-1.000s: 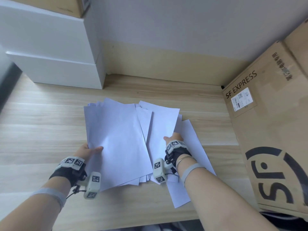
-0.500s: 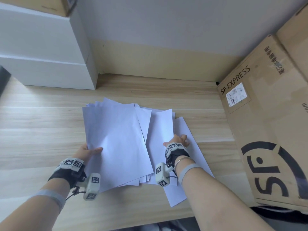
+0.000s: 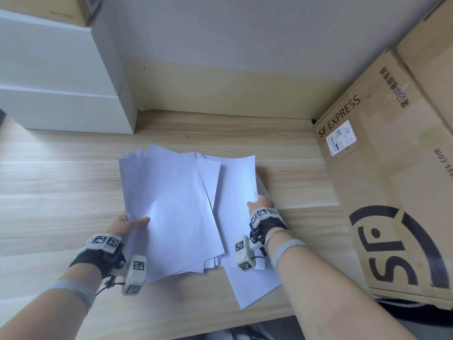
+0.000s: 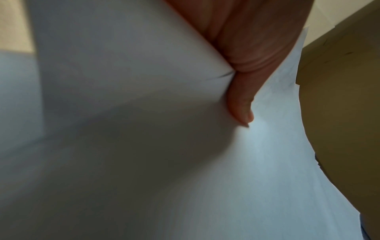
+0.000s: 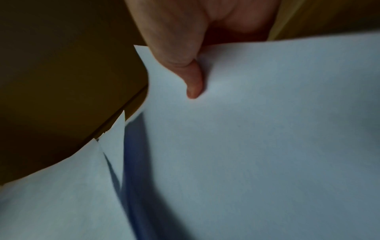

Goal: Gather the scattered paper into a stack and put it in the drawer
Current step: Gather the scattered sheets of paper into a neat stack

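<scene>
2 hands hold a loose fan of white paper sheets (image 3: 171, 204) on a light wooden desk (image 3: 49, 192). The left hand (image 3: 125, 225) pinches the left edge of the larger pile, thumb lying on the top sheet and the fingers hidden underneath; the left wrist view shows that thumb (image 4: 240, 104) pressing a shallow crease into the page. The right hand (image 3: 261, 203) grips the right edge of a second, overlapping sheet (image 3: 235, 187), thumb on top as the right wrist view confirms (image 5: 193, 81), with the other fingers out of sight below the paper. The sheets are not squared: corners stick out at the far edge and several bottom edges splay near the desk's front. 1 further sheet (image 3: 252, 283) lies flat on the desk under the right forearm, angled toward the front edge, partly tucked beneath the rest.

At the far left stands a white drawer unit (image 3: 61, 94) against the wall, its fronts closed, well apart from the paper. A large cardboard box (image 3: 392, 192) printed "SF EXPRESS" stands along the right side of the desk, near the right hand but not touching the sheets.
</scene>
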Demonstrator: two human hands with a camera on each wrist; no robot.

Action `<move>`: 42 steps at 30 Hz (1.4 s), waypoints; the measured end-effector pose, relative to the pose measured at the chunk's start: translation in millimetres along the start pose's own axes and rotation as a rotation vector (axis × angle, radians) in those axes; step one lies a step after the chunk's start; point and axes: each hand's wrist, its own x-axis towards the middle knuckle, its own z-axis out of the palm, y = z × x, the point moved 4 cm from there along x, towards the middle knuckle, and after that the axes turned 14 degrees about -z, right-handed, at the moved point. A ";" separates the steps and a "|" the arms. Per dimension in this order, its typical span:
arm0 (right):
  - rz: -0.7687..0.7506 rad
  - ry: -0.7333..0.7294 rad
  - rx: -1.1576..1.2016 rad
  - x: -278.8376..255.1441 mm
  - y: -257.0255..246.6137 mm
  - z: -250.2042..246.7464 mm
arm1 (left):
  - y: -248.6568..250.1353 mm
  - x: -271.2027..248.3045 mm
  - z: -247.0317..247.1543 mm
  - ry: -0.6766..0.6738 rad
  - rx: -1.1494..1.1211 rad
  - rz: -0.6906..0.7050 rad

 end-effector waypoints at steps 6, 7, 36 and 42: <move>0.112 -0.053 -0.176 2.4 25.7 -33.5 | 0.9 3.4 4.0 -0.042 0.001 -0.020; 0.112 -0.045 -0.173 2.0 31.0 -35.5 | 1.2 4.2 5.2 -0.049 0.004 -0.022; -0.001 0.327 0.190 0.9 76.8 -96.1 | 16.3 -13.3 24.1 0.104 0.207 0.053; -0.011 0.471 0.346 11.4 57.6 -130.1 | 19.2 -14.7 25.9 0.124 0.240 0.037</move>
